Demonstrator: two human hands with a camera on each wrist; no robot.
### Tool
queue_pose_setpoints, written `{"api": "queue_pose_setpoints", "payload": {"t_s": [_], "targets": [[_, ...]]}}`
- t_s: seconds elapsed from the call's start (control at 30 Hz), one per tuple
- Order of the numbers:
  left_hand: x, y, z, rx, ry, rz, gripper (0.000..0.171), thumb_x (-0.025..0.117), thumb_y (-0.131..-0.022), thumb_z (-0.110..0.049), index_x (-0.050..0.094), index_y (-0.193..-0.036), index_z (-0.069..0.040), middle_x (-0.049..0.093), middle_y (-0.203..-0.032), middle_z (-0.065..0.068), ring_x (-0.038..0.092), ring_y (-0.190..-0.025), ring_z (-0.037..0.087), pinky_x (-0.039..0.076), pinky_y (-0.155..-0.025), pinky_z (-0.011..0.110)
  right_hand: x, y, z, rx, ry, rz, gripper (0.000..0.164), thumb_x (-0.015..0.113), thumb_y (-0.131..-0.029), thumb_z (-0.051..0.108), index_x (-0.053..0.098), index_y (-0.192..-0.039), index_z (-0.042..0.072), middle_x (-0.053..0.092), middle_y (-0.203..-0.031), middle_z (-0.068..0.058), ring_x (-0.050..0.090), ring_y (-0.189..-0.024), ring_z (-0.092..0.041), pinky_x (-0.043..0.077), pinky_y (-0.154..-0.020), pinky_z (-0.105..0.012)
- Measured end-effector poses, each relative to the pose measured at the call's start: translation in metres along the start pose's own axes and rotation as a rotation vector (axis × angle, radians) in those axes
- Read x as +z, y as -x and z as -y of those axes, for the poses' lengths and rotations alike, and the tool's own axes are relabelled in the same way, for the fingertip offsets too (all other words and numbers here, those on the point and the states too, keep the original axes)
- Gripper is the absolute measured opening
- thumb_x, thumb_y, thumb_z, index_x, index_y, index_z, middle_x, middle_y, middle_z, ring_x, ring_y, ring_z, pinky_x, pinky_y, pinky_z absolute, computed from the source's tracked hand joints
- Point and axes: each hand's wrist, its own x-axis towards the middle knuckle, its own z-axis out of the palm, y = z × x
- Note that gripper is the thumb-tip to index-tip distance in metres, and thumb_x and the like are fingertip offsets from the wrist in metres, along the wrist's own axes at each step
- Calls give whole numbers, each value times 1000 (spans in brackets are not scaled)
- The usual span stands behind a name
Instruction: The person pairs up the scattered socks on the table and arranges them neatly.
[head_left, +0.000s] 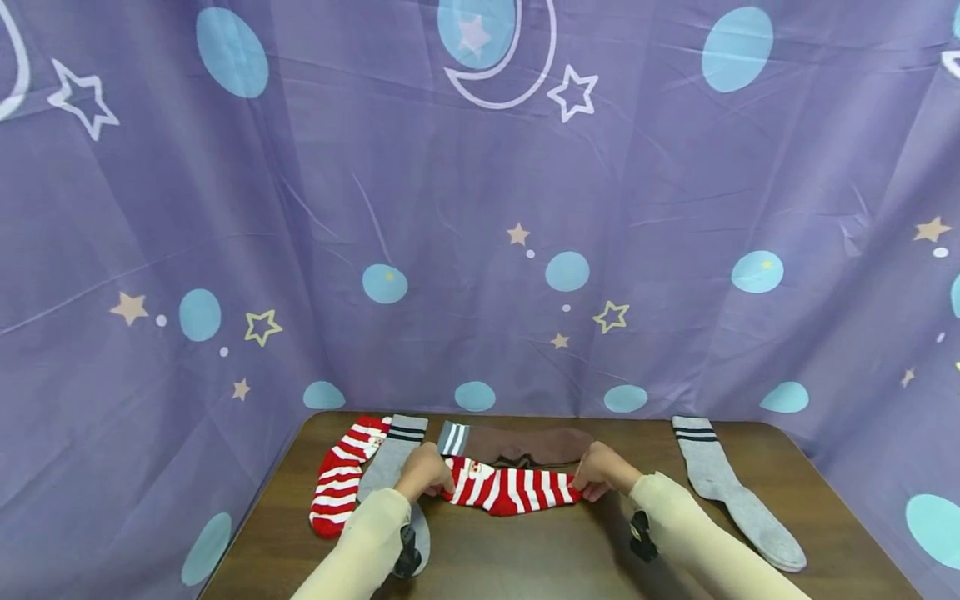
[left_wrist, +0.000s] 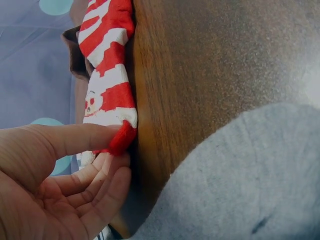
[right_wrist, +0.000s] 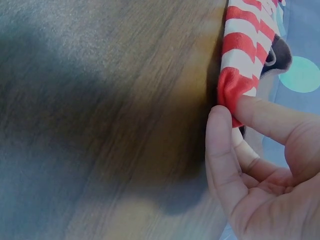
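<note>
A red-and-white striped sock (head_left: 517, 490) with a small face pattern stretches sideways between both hands. My left hand (head_left: 426, 472) pinches its red cuff end between thumb and fingers, which shows closely in the left wrist view (left_wrist: 75, 175). At the other end my right hand (head_left: 600, 472) pinches the red toe, with thumb and fingertips on the fabric in the right wrist view. Just behind lies a brown sock (head_left: 525, 444) with a grey, white-striped cuff. Part of a grey sock (head_left: 386, 467) is hidden beneath my left arm.
Another red-and-white striped sock (head_left: 337, 487) lies at the left, beside the grey one. A second grey sock (head_left: 723, 483) with dark bands lies on the right side of the wooden table (head_left: 517, 558). A purple patterned curtain (head_left: 480, 208) hangs behind the table.
</note>
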Motion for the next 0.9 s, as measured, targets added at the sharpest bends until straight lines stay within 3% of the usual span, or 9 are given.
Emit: {"api": "queue_pose_setpoints", "payload": {"t_s": [0.3, 0.63, 0.9], "targets": [[1, 2, 1, -5, 18, 17, 31, 90, -59, 2, 60, -64, 1, 61, -57, 9, 62, -43, 18, 54, -44, 25, 0, 5, -5, -35, -19, 2, 10, 74, -77, -10, 67, -72, -3, 65, -65, -7, 61, -54, -17, 62, -58, -35], [-8, 4, 4, 22, 190, 90, 22, 83, -66, 7, 62, -70, 1, 66, -58, 8, 66, -53, 18, 61, -55, 33, -4, 7, -2, -49, 14, 5, 11, 74, -78, -7, 66, -73, -1, 64, -66, -7, 63, -56, -18, 63, -59, -36], [-14, -3, 4, -12, 186, 154, 21, 81, -70, 4, 60, -74, 1, 60, -51, 3, 61, -49, 12, 60, -53, 30, -5, 9, -3, -61, 4, 18, 10, 74, -79, -5, 66, -74, 0, 64, -65, -7, 63, -56, -18, 62, -58, -36]]}}
